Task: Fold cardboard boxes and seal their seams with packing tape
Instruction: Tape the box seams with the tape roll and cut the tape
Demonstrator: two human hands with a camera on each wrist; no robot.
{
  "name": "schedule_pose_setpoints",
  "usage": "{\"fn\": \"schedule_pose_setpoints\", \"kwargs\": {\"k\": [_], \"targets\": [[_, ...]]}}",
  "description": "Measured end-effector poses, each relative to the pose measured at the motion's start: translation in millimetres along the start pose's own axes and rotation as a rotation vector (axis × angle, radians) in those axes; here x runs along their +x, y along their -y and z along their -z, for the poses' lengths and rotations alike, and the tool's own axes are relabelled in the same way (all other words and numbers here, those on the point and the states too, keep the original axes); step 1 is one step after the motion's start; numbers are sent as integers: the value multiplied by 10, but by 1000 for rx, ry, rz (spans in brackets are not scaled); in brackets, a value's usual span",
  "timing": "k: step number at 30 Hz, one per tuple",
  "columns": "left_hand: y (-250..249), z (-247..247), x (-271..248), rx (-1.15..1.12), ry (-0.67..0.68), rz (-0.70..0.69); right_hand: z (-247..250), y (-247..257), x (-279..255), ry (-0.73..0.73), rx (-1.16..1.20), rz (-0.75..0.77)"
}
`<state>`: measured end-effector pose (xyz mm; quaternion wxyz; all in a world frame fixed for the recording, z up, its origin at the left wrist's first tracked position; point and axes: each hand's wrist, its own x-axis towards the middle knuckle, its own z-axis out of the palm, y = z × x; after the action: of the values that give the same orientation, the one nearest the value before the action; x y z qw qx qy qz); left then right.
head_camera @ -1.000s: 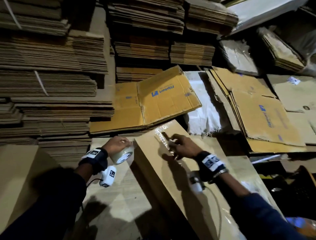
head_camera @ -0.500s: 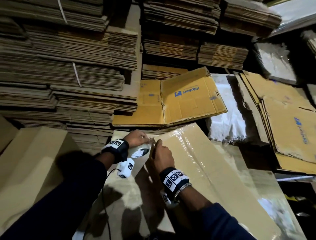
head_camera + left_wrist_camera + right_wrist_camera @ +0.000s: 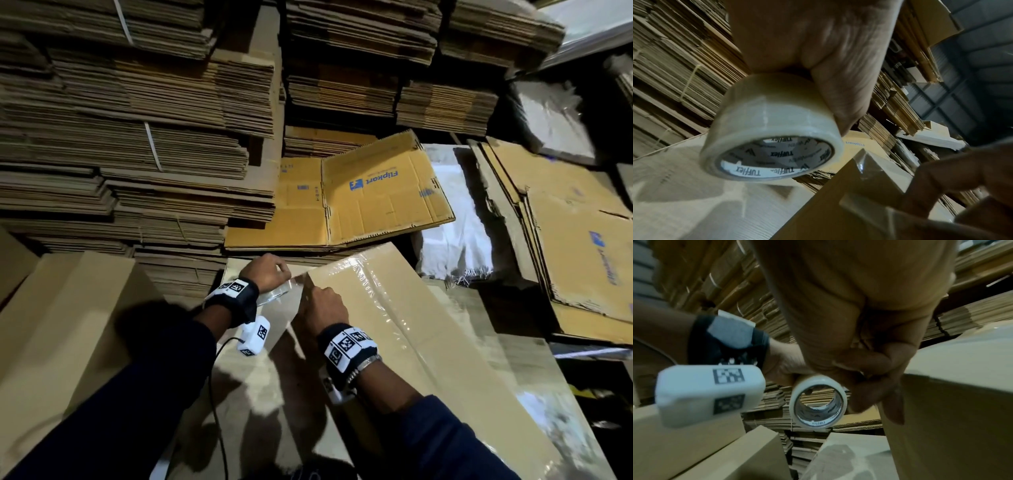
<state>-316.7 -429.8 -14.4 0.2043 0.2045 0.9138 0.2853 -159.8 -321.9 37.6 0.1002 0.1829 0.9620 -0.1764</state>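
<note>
Taping step: the left hand (image 3: 265, 275) grips the tape roll (image 3: 768, 136) just left of the box (image 3: 394, 308) at its far-left corner. The right hand (image 3: 322, 310), fingers curled, seems to pinch the tape end there. Next, press it down and tear.

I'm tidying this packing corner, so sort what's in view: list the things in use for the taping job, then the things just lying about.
In use:
- tape roll, held by the left hand
- plain box being taped, right hand at its corner

Lying about:
- flattened Flipkart carton
- strapped cardboard stacks
- white sack
- cartons at right
</note>
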Motion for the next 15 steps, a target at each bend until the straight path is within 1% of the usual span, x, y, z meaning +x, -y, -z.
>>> {"fn": "schedule_pose_setpoints", "kwargs": {"k": [2, 4, 5, 7, 9, 12, 15], "targets": [[90, 19, -30, -59, -48, 8, 51, -77, -72, 5, 35, 13], [199, 10, -88, -157, -38, 3, 122, -134, -79, -25, 97, 18], [249, -7, -122, -243, -33, 5, 165, -146, -48, -64, 138, 9], [289, -25, -227, -497, -31, 31, 229, -183, 101, -146, 217, -42], [242, -16, -379, -710, -28, 51, 259, -208, 319, -187, 266, -111], [155, -7, -610, -860, -42, 53, 222, -180, 567, -158, 256, -232], [136, -30, -758, -924, -81, 57, 110, -136, 652, -154, 162, -290]]}}
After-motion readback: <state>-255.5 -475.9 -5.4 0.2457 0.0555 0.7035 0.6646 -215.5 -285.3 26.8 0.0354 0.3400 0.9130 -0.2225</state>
